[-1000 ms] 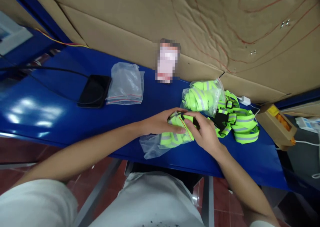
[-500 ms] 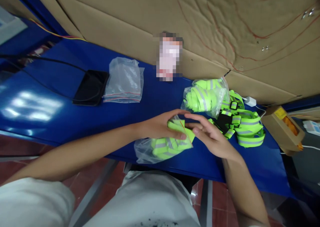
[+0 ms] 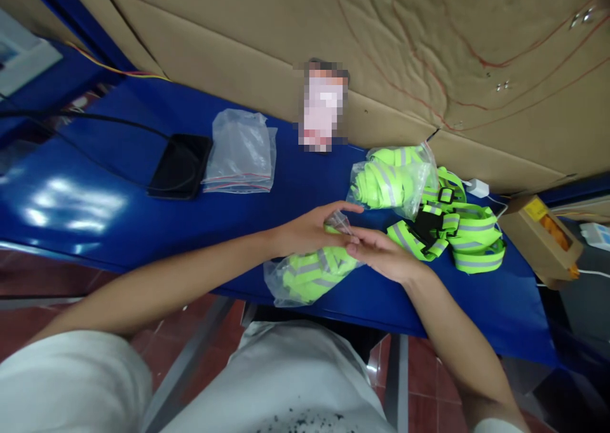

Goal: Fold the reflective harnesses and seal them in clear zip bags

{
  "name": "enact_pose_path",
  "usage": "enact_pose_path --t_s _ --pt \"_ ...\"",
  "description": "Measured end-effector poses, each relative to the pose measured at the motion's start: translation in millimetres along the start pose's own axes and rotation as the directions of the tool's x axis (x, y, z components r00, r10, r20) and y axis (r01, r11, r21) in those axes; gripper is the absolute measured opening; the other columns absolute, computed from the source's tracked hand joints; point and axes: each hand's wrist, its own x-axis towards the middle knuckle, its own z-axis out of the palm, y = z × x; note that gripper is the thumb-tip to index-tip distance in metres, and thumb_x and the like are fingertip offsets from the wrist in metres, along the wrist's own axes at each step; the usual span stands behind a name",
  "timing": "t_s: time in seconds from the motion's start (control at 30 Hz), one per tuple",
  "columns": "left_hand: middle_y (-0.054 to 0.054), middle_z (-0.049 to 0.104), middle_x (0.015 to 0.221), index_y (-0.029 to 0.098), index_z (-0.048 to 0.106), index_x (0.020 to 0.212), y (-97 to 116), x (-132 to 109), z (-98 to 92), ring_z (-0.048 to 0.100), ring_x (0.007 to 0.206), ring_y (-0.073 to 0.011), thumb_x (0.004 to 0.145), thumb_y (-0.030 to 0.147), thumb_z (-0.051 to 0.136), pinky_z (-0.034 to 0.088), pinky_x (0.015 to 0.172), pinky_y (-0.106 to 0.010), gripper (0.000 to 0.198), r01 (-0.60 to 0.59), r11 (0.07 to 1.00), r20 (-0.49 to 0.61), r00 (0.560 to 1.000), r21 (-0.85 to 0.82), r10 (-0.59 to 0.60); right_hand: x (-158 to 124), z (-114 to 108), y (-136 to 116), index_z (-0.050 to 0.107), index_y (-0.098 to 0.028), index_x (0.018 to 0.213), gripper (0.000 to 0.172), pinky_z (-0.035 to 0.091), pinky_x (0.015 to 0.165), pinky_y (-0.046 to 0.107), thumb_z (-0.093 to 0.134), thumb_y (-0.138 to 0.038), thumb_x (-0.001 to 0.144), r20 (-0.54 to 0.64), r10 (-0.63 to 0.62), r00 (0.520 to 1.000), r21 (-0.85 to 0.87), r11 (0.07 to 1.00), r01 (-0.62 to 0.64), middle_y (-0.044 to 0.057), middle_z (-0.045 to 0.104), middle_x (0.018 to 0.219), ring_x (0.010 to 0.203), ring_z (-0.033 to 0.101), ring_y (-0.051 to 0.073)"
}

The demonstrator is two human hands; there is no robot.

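Note:
A clear plastic bag (image 3: 305, 274) with folded neon-yellow reflective straps inside lies at the near edge of the blue table (image 3: 143, 223). My left hand (image 3: 312, 230) pinches the bag's open top end between thumb and fingers. My right hand (image 3: 381, 255) meets it from the right, fingers pressed on the same top edge. A second filled bag (image 3: 391, 182) lies just behind my hands. Loose reflective straps (image 3: 457, 233) with black buckles lie to its right.
A stack of empty clear bags (image 3: 241, 153) and a black phone (image 3: 178, 166) with a cable lie at the left. Brown cardboard (image 3: 429, 58) forms the back wall. A small cardboard box (image 3: 543, 236) and a white charger (image 3: 476, 187) sit at the right.
The straps have gone fully into the bag. Both hands have drawn together onto the bag's top edge, and my right hand's fingers have closed against it.

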Motion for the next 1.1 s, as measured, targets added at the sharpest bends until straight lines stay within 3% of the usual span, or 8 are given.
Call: enact_pose_path --t_s 0.17,0.3,0.4,0.53,0.63,0.73,0.93,1.1 --pt "-0.006 0.072 0.110 0.024 0.055 0.141 12.2 -2.4 -9.8 0.068 0.100 -0.0221 0.087 0.047 0.078 0.054 0.082 -0.032 0.063 -0.055 0.998 -0.122 0.991 -0.041 0.050 -15.1 -15.2 -16.6 0.068 -0.031 0.133 0.039 0.057 0.102 0.040 0.069 -0.038 0.095 -0.270 -0.183 0.945 -0.277 0.955 0.106 0.002 0.075 0.122 0.107 0.072 0.020" --pt "-0.010 0.069 0.126 0.025 0.049 0.147 9.1 -5.5 -5.9 0.065 0.119 -0.0247 0.097 0.050 0.065 0.051 0.100 -0.038 0.058 -0.134 0.987 0.060 0.988 -0.083 0.139 -19.6 -12.9 -16.6 0.067 -0.030 0.133 0.040 0.059 0.097 0.038 0.070 -0.036 0.094 -0.142 -0.188 0.972 -0.337 0.932 0.131 0.003 0.075 0.122 0.104 0.072 0.020" --pt "-0.009 0.069 0.124 0.027 0.050 0.148 1.1 -6.0 0.8 0.064 0.121 -0.0234 0.100 0.051 0.060 0.048 0.106 -0.038 0.054 -0.148 0.987 0.124 0.980 -0.065 0.155 -15.9 -6.6 -8.3 0.065 -0.027 0.132 0.035 0.059 0.075 0.029 0.064 -0.037 0.098 -0.064 -0.102 0.993 -0.197 0.977 0.088 0.001 0.075 0.099 0.082 0.070 0.015" --pt "-0.007 0.070 0.124 0.032 0.048 0.150 -0.2 -2.7 -3.8 0.067 0.116 -0.0243 0.095 0.051 0.068 0.055 0.095 -0.035 0.062 0.075 0.991 0.062 0.996 -0.108 -0.069 -9.2 -2.3 -5.1 0.065 -0.025 0.124 0.030 0.052 0.063 0.025 0.064 -0.038 0.096 -0.104 -0.033 0.994 -0.019 0.999 0.031 -0.001 0.070 0.088 0.069 0.061 0.012" --pt "-0.008 0.072 0.123 0.029 0.050 0.147 8.4 0.1 -14.5 0.072 0.104 -0.0255 0.080 0.046 0.085 0.059 0.083 -0.033 0.077 0.302 0.914 0.157 0.951 -0.273 -0.267 -8.7 -5.1 -12.1 0.066 -0.026 0.123 0.029 0.049 0.061 0.025 0.065 -0.036 0.096 -0.211 -0.014 0.977 -0.019 1.000 0.011 -0.001 0.069 0.083 0.067 0.058 0.013" --pt "-0.008 0.074 0.118 0.022 0.062 0.135 17.5 -1.0 -17.4 0.074 0.095 -0.0227 0.073 0.036 0.091 0.059 0.082 -0.032 0.071 0.401 0.870 0.247 0.909 -0.288 -0.337 -11.1 -10.0 -18.7 0.067 -0.025 0.124 0.031 0.049 0.059 0.023 0.068 -0.034 0.094 -0.300 0.035 0.953 0.075 0.997 -0.013 -0.001 0.070 0.082 0.065 0.058 0.012" --pt "-0.007 0.076 0.107 0.017 0.068 0.125 25.3 -11.8 -2.8 0.074 0.088 -0.0198 0.077 0.039 0.088 0.059 0.083 -0.032 0.057 0.334 0.894 0.236 0.934 -0.300 -0.270 -13.8 -17.6 -17.8 0.061 -0.024 0.126 0.052 0.056 0.061 0.020 0.083 -0.024 0.079 -0.111 0.254 0.961 0.545 0.824 -0.155 -0.002 0.070 0.084 0.065 0.066 0.010" --pt "-0.006 0.073 0.113 0.020 0.061 0.135 27.2 -16.6 -3.2 0.070 0.097 -0.0201 0.078 0.034 0.087 0.056 0.086 -0.030 0.064 0.124 0.979 0.298 0.952 -0.160 -0.072 -23.6 -20.0 -14.3 0.050 -0.032 0.144 0.059 0.061 0.076 0.026 0.075 -0.035 0.091 0.101 0.165 0.981 0.461 0.866 -0.193 0.001 0.073 0.103 0.084 0.073 0.014"
